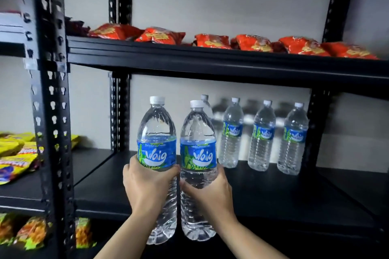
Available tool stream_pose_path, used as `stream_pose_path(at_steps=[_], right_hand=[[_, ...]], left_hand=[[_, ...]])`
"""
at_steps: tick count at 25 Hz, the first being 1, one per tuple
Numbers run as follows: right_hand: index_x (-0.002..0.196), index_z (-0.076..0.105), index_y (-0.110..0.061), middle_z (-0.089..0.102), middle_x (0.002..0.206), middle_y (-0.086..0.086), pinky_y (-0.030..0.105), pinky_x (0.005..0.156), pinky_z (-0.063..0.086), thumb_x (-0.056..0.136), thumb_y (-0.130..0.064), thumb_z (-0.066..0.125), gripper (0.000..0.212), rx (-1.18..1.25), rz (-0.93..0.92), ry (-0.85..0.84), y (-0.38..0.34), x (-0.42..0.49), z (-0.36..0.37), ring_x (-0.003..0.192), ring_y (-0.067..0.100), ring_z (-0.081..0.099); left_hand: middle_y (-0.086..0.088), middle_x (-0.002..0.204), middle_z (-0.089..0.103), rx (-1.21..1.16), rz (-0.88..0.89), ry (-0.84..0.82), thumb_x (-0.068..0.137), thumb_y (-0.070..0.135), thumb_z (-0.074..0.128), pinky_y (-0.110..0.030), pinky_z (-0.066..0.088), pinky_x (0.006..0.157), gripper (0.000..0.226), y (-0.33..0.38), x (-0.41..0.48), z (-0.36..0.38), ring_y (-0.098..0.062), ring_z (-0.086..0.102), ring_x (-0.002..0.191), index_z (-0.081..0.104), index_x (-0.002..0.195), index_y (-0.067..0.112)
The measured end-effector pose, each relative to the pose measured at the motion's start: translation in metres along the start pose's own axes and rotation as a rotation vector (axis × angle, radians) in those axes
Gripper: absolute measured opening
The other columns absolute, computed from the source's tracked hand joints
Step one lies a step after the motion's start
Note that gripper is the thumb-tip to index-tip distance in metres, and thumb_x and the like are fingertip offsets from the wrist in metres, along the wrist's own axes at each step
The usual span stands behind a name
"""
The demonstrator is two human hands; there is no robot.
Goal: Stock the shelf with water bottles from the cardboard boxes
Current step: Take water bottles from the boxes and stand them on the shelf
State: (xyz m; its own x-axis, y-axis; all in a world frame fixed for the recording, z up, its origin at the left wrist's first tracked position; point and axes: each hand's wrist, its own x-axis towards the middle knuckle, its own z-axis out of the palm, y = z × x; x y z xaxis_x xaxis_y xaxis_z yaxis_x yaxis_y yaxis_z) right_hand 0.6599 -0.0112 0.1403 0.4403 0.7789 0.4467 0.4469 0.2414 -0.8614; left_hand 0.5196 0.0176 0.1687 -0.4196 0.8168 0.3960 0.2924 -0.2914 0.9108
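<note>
My left hand (145,183) grips a clear water bottle (156,132) with a blue label and white cap, held upright in front of the black shelf (273,193). My right hand (210,193) grips a second, matching bottle (197,145) right beside it, the two almost touching. Both bottles hang in front of the shelf's front edge, their bases below the board. Several more bottles of the same kind stand in a row at the back of that shelf, such as one at centre right (231,132) and one at far right (292,139). No cardboard box is in view.
Red snack bags (160,35) lie along the shelf board above. A black perforated upright (52,111) stands at left, with yellow snack packs (14,153) on the neighbouring shelf and orange-green packs (31,231) below. The left half of the bottle shelf is bare.
</note>
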Motion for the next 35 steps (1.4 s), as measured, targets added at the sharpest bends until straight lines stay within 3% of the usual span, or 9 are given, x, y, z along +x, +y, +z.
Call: stream_pose_path(at_steps=[4,10,15,20,26,29,33,35], right_hand=[[0.112,0.052,-0.031,0.068,0.101,-0.013,0.029,0.083,0.054,0.048,-0.052,0.087,0.076,0.023,-0.025,-0.040,-0.006,0.041,0.038,0.097,0.005,0.065],[0.116,0.055,-0.029,0.072,0.096,-0.014,0.028,0.080,0.056,0.048,-0.060,0.085,0.081,0.021,-0.084,-0.046,0.000,0.098,0.098,0.090,-0.002,0.067],[0.120,0.053,-0.030,0.069,0.105,-0.015,0.032,0.084,0.056,0.045,-0.061,0.085,0.087,0.068,-0.054,-0.036,0.020,0.142,0.148,0.094,0.004,0.066],[0.119,0.046,-0.026,0.066,0.111,-0.005,0.030,0.087,0.052,0.054,-0.031,0.090,0.079,0.100,-0.108,0.013,0.026,0.192,0.177,0.100,0.014,0.063],[0.108,0.039,-0.029,0.059,0.101,-0.010,0.018,0.079,0.042,0.055,-0.023,0.094,0.076,0.118,-0.072,0.015,0.053,0.220,0.206,0.091,0.010,0.057],[0.108,0.041,-0.027,0.061,0.103,-0.008,0.021,0.081,0.045,0.053,-0.022,0.094,0.077,0.155,-0.063,0.048,0.067,0.224,0.215,0.092,0.012,0.058],[0.118,0.047,-0.020,0.063,0.110,-0.001,0.032,0.087,0.053,0.048,-0.028,0.091,0.083,0.147,-0.082,0.094,0.078,0.230,0.230,0.099,0.017,0.062],[0.120,0.047,-0.017,0.062,0.111,0.000,0.030,0.085,0.052,0.048,-0.026,0.091,0.085,0.148,-0.072,0.108,0.082,0.235,0.231,0.098,0.016,0.062]], left_hand=[[-0.002,0.097,0.058,0.029,0.038,0.049,0.046,0.044,0.090,-0.032,0.043,0.081,0.069,-0.005,0.053,0.007,-0.015,0.046,0.090,0.058,0.100,0.017],[-0.007,0.104,0.058,0.023,0.076,0.083,0.051,0.038,0.092,-0.040,0.046,0.091,0.071,-0.018,0.116,0.022,-0.026,0.054,0.104,0.056,0.107,0.013],[-0.011,0.112,0.054,0.000,0.054,0.095,0.054,0.032,0.094,-0.041,0.043,0.096,0.076,-0.029,0.149,0.041,-0.030,0.050,0.111,0.053,0.114,0.010],[-0.008,0.116,0.053,-0.052,0.128,0.099,0.055,0.030,0.094,-0.034,0.039,0.094,0.078,-0.036,0.173,0.058,-0.028,0.048,0.116,0.052,0.120,0.014],[-0.007,0.116,0.055,0.016,0.163,0.151,0.055,0.033,0.090,-0.028,0.036,0.082,0.073,-0.040,0.192,0.063,-0.025,0.050,0.110,0.053,0.116,0.015],[-0.007,0.110,0.056,0.022,0.166,0.188,0.054,0.034,0.089,-0.030,0.040,0.081,0.070,-0.049,0.196,0.062,-0.025,0.052,0.101,0.054,0.112,0.014],[-0.008,0.109,0.057,0.017,0.120,0.226,0.053,0.035,0.088,-0.036,0.047,0.087,0.073,-0.058,0.206,0.060,-0.029,0.054,0.106,0.053,0.113,0.013],[-0.010,0.108,0.059,0.023,0.113,0.233,0.051,0.037,0.089,-0.040,0.050,0.089,0.075,-0.060,0.209,0.059,-0.031,0.056,0.105,0.053,0.112,0.012]])
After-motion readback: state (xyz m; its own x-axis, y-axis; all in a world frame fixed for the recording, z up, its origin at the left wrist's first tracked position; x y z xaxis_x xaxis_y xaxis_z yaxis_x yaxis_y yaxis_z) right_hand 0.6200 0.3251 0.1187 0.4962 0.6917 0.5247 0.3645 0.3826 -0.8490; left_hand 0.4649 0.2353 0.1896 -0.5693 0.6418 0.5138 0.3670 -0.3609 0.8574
